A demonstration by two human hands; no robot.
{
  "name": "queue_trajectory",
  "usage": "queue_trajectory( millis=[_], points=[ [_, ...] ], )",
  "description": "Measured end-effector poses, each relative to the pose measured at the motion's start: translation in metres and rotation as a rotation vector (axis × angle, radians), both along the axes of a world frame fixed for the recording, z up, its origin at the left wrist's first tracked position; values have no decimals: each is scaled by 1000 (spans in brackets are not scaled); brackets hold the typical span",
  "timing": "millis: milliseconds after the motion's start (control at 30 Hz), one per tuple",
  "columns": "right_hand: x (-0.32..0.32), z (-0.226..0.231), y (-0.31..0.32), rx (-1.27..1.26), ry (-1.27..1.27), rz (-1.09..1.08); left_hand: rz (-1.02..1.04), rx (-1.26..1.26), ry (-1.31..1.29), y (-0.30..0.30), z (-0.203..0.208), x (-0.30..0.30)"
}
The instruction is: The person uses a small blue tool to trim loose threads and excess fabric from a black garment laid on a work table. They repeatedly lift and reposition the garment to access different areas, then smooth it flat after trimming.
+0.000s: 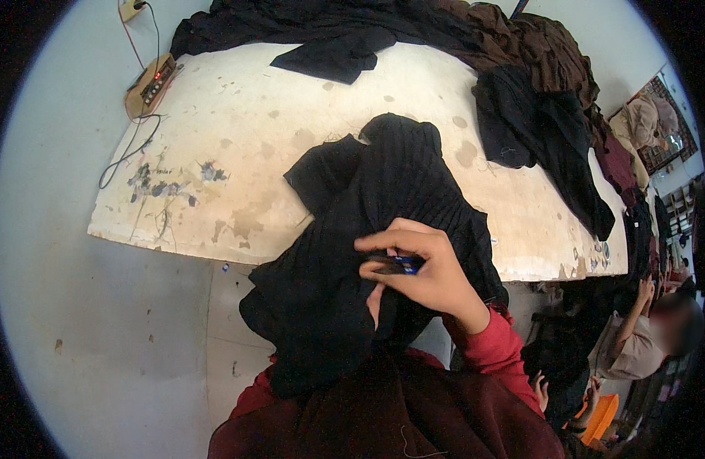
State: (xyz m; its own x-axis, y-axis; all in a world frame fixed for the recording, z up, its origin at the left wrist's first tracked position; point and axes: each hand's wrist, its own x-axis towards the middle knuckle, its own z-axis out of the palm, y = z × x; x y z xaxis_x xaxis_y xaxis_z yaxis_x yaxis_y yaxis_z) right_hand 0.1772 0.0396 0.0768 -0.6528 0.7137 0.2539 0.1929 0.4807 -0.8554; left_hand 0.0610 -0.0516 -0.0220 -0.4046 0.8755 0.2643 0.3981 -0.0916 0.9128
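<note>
A pleated black cloth (398, 172) spreads from the table's near edge down over my lap. Above it, my right hand (425, 264) is closed with thumb and fingers round a small dark tool with a blue part (402, 265). It looks like thread snips, but blur hides its tip. Only a narrow strip of skin, apparently my left hand (374, 304), shows among the folds just below the right hand. Cloth covers the rest of it, so its fingers cannot be made out. Red sleeves reach both arms.
The pale, stained table (237, 153) has thread scraps at its left. Black cloth (291, 27) and brown cloth (555, 50) lie along the far side, with a black garment (547, 145) at right. A corded control box (149, 86) stands far left. A co-worker (631, 344) sits at right.
</note>
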Motion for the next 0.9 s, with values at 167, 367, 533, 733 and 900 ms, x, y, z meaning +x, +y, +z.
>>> queue_trajectory(
  millis=[167,367,533,733,900],
  points=[
    [6,7,18,79,86,-385,-30,12,87,-2,4,-1],
    [-12,5,-33,226,53,-80,-57,35,204,-6,7,-5],
    [11,-18,-19,288,82,-137,-66,57,310,-5,7,-6],
    [114,-32,8,286,213,-923,-57,95,455,-12,3,-10],
    [202,-46,6,526,-25,-1390,-138,104,491,-30,-1,-2]
  ],
)
